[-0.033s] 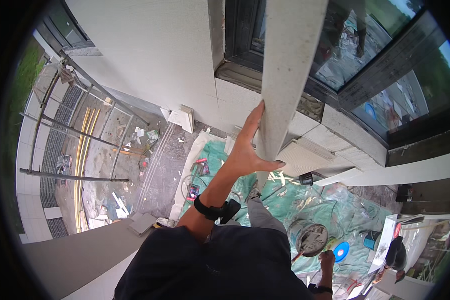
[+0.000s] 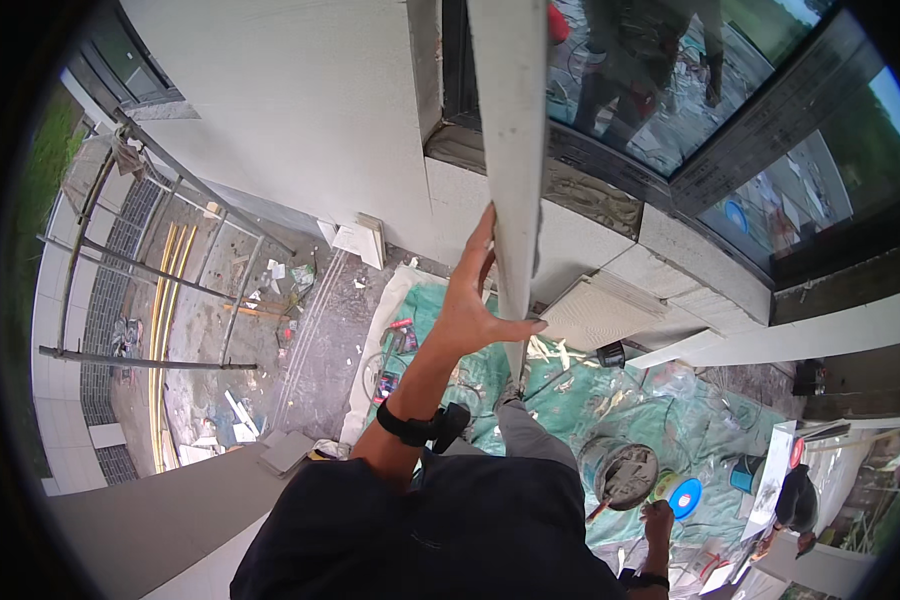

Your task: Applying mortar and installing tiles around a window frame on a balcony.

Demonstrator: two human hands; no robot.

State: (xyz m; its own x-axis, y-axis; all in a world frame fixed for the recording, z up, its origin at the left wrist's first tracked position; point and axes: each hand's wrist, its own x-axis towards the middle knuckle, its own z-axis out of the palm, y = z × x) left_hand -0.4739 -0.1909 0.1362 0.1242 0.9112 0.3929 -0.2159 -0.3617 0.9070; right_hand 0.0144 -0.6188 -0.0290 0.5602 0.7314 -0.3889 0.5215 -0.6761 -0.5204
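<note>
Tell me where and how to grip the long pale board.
Probably grasp the long pale board across its width near the lower end, coming from your left. It looks narrow enough to span: your left hand is spread there, fingers by the left edge, thumb reaching right. It runs up past the picture's edge, so another hold higher up may steady it.

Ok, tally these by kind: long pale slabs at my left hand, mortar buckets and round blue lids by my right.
Long pale slab at left hand: 1
Mortar bucket by right hand: 1
Round blue lid: 1
Total: 3
</note>
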